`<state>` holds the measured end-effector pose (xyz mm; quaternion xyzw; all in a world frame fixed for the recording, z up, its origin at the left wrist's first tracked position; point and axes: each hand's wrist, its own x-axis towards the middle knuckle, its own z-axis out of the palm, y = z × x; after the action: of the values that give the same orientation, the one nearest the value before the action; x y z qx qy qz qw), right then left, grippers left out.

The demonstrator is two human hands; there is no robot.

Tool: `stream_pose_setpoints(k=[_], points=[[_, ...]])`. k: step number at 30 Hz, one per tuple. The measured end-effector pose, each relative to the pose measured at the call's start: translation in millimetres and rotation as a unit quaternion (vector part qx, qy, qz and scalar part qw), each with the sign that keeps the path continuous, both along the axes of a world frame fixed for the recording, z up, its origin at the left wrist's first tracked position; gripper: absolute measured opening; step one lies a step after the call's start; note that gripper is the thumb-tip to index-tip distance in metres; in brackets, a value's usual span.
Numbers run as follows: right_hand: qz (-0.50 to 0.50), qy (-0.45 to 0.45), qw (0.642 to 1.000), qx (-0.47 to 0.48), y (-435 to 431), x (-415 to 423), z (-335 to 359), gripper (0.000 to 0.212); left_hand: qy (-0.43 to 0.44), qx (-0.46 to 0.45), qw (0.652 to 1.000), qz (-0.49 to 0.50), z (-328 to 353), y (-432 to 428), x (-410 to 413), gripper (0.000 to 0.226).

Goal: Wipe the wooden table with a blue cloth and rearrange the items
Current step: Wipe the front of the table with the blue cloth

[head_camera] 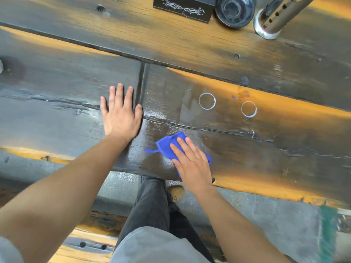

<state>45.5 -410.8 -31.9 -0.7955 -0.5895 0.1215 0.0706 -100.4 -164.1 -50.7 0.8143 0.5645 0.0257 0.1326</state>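
While the left hand (121, 112) lies flat and spread on the bare wood, holding nothing, the right hand (191, 160) presses palm-down with its fingers stretched out on the blue cloth (171, 144), pinning it to the desk (266, 149) rather than gripping it. Most of the cloth shows ahead and to the left of the right hand's fingers, with a small corner sticking out on the right by the knuckles. It sits close to the near edge of the desk, where the wood looks wet and shiny. Further in and to the right, two white rings (207, 101) mark the wood, well apart from the cloth, with open surface around them. At the far edge stand a black box (183, 7), a dark bowl (234, 11) just beside it, and a metal pole (275, 19).
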Motion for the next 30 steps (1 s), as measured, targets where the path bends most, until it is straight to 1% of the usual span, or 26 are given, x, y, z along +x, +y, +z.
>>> stream_pose_setpoints(k=[2,4,7,10,12,13,15,21,23,26,28,30], points=[[-0.087,0.014,0.996,-0.009,1,8,-3,0.049,0.003,0.008,1.000,0.003,-3,0,1,0.066],[-0.192,0.022,0.981,-0.018,7,16,-5,0.050,0.001,0.012,1.000,0.005,-5,0,2,0.065],[-0.330,0.032,0.943,-0.007,23,28,-5,0.052,0.002,0.017,1.000,0.008,-6,0,2,0.064],[-0.454,0.049,0.889,0.023,48,45,-3,0.052,0.006,0.021,1.000,0.007,-7,1,2,0.064],[-0.503,0.047,0.862,0.036,67,60,-2,0.050,0.010,0.021,1.000,0.007,-6,0,3,0.064],[-0.510,0.047,0.858,0.037,77,68,-1,0.050,0.012,0.020,1.000,0.006,-6,1,4,0.065],[-0.488,0.038,0.872,0.021,98,85,-3,0.051,0.011,0.018,1.000,0.003,-4,1,4,0.065],[-0.338,0.028,0.940,-0.028,164,117,-5,0.054,0.018,0.022,1.000,0.001,-3,0,5,0.065],[-0.268,0.037,0.962,-0.032,180,113,-5,0.054,0.019,0.023,1.000,0.002,-4,1,5,0.065],[-0.132,0.052,0.989,-0.041,189,104,-1,0.052,0.018,0.026,1.000,-0.001,-5,1,4,0.064],[-0.038,0.058,0.996,-0.055,183,98,2,0.050,0.011,0.026,1.000,0.003,-5,1,5,0.064],[0.029,0.058,0.996,-0.064,169,91,5,0.049,0.005,0.029,1.000,0.008,-4,0,5,0.064]])
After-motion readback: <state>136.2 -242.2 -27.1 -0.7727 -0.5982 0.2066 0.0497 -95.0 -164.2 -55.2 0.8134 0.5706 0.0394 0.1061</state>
